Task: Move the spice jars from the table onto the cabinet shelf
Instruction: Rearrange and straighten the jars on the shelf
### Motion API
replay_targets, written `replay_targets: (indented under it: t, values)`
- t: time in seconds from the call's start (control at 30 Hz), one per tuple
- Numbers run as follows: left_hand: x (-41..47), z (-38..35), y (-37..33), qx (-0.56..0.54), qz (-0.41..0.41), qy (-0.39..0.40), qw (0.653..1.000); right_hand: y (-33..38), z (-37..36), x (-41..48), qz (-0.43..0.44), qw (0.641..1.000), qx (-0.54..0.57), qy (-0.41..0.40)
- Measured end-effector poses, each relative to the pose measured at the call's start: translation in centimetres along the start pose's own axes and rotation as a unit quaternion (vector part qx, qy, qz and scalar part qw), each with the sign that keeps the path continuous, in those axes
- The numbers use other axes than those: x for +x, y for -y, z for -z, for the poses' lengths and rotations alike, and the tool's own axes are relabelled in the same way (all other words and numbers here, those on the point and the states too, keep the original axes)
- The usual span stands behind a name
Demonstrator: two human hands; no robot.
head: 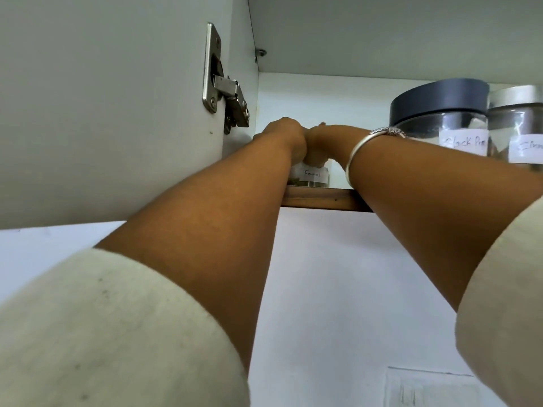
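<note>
Cream sleeves (117, 318) end below both raised forearms. The left hand (283, 136) and right hand (323, 142) meet on the Fennel jar (313, 176), fingers (318, 160) curled round its upper part. The jar's base is at the shelf's (323, 201) wooden front edge. A black-lidded jar (440, 118) and a silver-lidded jar (520, 124) stand further right.

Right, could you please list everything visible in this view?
Fennel jar: one, clear, white label, shelf's left end.
dark-lidded jar: one, clear, shelf, right.
silver-lidded jar: one, clear, shelf, far right.
shelf: one, brown wooden edge, centre.
cabinet door: one, pale grey, left.
hinge: one, silver, on the door.
wall plate: one, white, lower right.
bangle: one, silver, right wrist.
sleeves: two, cream, bottom corners.
left hand: one, gripping the Fennel jar.
right hand: one, gripping the Fennel jar.
</note>
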State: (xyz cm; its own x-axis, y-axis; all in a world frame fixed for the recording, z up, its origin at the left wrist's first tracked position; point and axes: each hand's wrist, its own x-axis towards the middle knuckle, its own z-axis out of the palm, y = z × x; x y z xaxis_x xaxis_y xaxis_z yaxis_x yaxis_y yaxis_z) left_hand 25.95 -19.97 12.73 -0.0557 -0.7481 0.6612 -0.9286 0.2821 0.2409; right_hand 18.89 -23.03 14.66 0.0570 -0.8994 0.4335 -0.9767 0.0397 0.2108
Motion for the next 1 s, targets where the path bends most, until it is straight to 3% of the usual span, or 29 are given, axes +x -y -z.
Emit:
replay_targets:
  t: [0.13,0.4,0.8,1.0]
  values:
    - [-1.0,0.2,0.3,-0.008,-0.017,-0.054,0.998,0.0,0.1,-1.8,-0.033,0.997,0.025,-0.064]
    - [-4.4,2.1,0.3,0.022,-0.071,-0.073,0.995,0.2,2.2,-7.6,0.032,0.978,-0.180,-0.097]
    - [-8.0,7.3,-8.2,-0.010,-0.137,-0.035,0.990,-8.7,6.9,-15.5,0.098,0.975,-0.126,-0.152]
    - [-9.6,6.7,-12.6,0.027,-0.145,0.048,0.988,-14.8,7.0,-17.8,0.042,0.991,-0.056,-0.116]
